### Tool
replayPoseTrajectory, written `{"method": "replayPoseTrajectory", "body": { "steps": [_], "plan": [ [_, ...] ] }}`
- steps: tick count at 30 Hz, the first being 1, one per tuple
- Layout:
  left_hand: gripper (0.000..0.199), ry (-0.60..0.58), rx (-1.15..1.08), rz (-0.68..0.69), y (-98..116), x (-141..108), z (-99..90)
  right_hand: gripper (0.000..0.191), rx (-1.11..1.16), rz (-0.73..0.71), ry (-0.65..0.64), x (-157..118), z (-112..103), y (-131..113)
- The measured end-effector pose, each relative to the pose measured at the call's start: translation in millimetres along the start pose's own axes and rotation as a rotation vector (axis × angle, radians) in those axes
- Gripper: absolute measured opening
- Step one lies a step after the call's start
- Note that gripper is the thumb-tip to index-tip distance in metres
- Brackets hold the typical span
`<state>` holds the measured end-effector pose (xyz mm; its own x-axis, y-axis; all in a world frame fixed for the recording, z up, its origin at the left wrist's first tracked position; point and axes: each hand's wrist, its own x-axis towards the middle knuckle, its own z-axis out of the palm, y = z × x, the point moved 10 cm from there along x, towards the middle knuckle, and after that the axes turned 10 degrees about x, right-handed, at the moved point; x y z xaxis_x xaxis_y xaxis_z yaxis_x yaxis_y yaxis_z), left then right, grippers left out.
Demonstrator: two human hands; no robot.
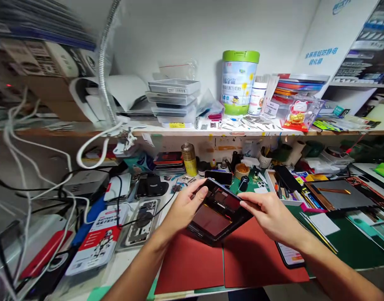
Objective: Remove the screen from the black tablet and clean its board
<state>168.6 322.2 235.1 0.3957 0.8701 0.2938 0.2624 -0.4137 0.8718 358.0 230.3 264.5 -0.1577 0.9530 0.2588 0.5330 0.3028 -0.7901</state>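
Observation:
An opened tablet (221, 209) is held up and tilted over the red mats (192, 263), its dark inner side with reddish-brown panels and a thin orange cable facing me. My left hand (188, 205) grips its upper left edge, thumb on the near side and fingers behind. At the upper right edge, my right hand (262, 211) pinches the rim between thumb and fingertips. The tablet's lower corner is on or just above the mats; which of the two I cannot tell. Beneath my right wrist lies a phone (290, 254) with a lit screen, partly covered.
Left of the mats are a phone frame in a clear tray (142, 222), a red and white battery box (96, 240) and loose cables (29, 167). A tool box (281, 188), tweezers (320, 234) and a silver panel (345, 193) lie right. A shelf (179, 130) crosses behind.

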Motion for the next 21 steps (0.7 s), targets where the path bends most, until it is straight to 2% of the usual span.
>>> {"method": "replayPoseTrajectory", "body": {
  "steps": [4,8,12,15,17,21],
  "plan": [
    [0.060,0.116,-0.021,-0.067,-4.9,-22.3,-8.4,0.033,0.014,-0.051,0.016,-6.8,11.2,1.0],
    [0.053,0.185,-0.050,-0.122,-4.1,-33.8,-19.6,0.033,0.160,0.051,0.096,-18.1,8.2,20.7],
    [0.051,0.188,-0.128,-0.195,-17.6,-37.3,-24.5,0.044,0.487,0.173,0.221,-31.3,13.7,56.6],
    [0.055,0.287,-0.238,-0.299,-36.6,-37.1,-33.0,0.051,0.803,0.201,0.260,-32.2,34.5,73.7],
    [0.058,0.350,-0.323,-0.363,-44.5,-36.4,-36.7,0.049,0.887,0.193,0.287,-28.9,44.7,75.8],
    [0.054,0.260,-0.439,-0.491,-46.5,-36.0,-25.1,0.041,0.889,0.233,0.355,-29.2,51.1,74.4]
  ]
}}
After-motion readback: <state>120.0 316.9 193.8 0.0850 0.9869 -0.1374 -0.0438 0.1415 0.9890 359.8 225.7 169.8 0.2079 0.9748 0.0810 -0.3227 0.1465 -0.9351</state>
